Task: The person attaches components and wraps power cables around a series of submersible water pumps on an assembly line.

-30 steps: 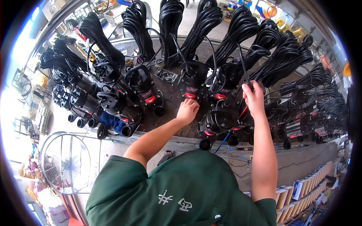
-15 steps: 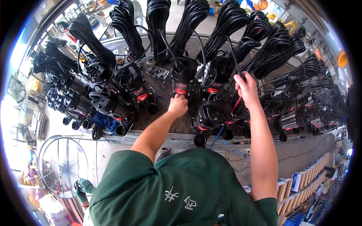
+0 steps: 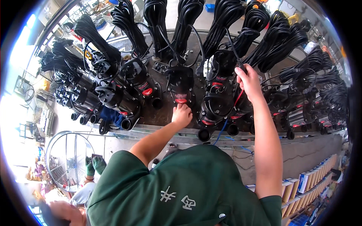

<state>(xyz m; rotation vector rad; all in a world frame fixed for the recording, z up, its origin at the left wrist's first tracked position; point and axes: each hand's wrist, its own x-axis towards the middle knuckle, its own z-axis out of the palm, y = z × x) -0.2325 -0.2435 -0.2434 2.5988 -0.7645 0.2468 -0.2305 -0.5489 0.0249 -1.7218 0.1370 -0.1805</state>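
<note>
A black cylindrical pump with a red label stands in front of me on the workbench, its black cable rising behind it. My left hand is closed at its lower, near end, fingers curled just below the red label; the outlet there is hidden. My right hand grips a dark-handled tool with a thin red shaft, which slants down to the left. The tool's tip is above another black pump, and I cannot tell whether it touches anything.
More pumps with bundled black cables crowd both sides. A small tray of hardware sits behind. At lower left are a round caged fan and a co-worker's green-gloved hands. Box-like items line the lower right.
The pump at my left hand has come nearer to me relative to its neighbours. My right hand keeps its hold on the red-shafted tool. The co-worker's head and both gloves now show.
</note>
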